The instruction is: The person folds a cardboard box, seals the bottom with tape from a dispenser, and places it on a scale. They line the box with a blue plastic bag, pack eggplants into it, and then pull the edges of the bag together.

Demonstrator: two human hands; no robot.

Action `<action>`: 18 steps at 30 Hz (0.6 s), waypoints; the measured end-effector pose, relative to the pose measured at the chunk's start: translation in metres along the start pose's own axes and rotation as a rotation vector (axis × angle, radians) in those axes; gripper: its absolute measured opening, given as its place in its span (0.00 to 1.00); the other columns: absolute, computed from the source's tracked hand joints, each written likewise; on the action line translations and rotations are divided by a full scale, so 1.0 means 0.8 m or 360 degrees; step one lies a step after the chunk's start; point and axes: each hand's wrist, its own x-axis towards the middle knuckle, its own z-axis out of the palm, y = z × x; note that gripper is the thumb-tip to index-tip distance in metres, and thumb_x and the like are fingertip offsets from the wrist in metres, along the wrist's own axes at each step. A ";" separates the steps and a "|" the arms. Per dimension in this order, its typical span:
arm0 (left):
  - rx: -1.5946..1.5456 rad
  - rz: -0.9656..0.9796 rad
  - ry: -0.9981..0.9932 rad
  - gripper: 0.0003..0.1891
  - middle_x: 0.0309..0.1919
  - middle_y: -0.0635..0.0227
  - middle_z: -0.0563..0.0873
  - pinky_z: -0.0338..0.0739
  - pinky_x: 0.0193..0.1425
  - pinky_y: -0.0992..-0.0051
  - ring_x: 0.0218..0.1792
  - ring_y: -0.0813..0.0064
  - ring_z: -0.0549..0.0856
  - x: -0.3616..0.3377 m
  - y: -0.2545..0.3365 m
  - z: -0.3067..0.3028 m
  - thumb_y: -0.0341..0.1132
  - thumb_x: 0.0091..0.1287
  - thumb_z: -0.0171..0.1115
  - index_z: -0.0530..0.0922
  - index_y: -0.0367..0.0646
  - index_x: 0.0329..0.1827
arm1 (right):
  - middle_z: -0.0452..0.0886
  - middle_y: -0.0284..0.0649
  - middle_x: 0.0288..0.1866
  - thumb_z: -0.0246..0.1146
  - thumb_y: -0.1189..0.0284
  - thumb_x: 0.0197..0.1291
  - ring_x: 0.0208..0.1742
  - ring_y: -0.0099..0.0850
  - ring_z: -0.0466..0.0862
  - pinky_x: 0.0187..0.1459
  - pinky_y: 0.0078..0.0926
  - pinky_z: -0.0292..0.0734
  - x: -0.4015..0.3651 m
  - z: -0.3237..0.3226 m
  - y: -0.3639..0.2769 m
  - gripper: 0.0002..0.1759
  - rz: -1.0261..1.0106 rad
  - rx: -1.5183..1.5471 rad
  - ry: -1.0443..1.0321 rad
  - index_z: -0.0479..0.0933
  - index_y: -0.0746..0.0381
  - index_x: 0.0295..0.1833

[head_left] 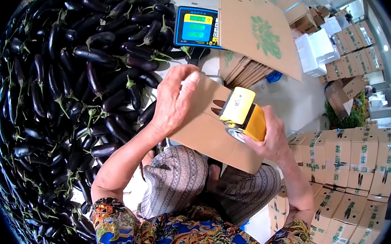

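Note:
A cardboard box [199, 134] with dark printed marks rests in front of my knees. My left hand [175, 99] is closed on its left edge, fingers curled over and thumb pointing up. In my right hand [273, 136] is a yellow tape dispenser [256, 122] with a yellow label on the roll side, held over the right part of the box close to its surface. Part of the right hand's fingers is hidden behind the dispenser.
A large pile of eggplants [94, 57] fills the left side. Beyond the box stands a digital scale display [197, 27], beside an open carton [259, 25] with a leaf print. Stacked printed cartons [340, 162] line the right, with white foam boxes [315, 51] farther back.

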 end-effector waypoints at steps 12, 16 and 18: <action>-0.0808 -0.0794 -0.0632 0.14 0.25 0.75 0.81 0.70 0.29 0.85 0.24 0.87 0.79 -0.018 0.042 0.003 0.41 0.76 0.53 0.78 0.41 0.36 | 0.79 0.49 0.33 0.76 0.66 0.46 0.35 0.49 0.83 0.35 0.41 0.78 0.009 0.003 -0.018 0.30 -0.0084 -0.0161 0.0002 0.67 0.65 0.48; -0.0890 -0.0816 -0.0519 0.14 0.22 0.78 0.79 0.67 0.27 0.85 0.20 0.88 0.74 -0.018 0.020 0.011 0.40 0.76 0.54 0.78 0.42 0.33 | 0.78 0.50 0.34 0.76 0.65 0.45 0.35 0.51 0.83 0.35 0.43 0.78 0.016 0.004 -0.020 0.31 -0.0071 -0.0206 -0.0067 0.65 0.64 0.48; -0.0849 -0.0728 -0.0464 0.15 0.21 0.78 0.77 0.65 0.26 0.85 0.19 0.89 0.70 -0.019 0.015 0.013 0.40 0.76 0.55 0.77 0.42 0.31 | 0.78 0.50 0.34 0.76 0.65 0.45 0.36 0.51 0.82 0.35 0.44 0.77 0.020 0.004 -0.021 0.32 -0.0019 -0.0232 -0.0140 0.64 0.64 0.49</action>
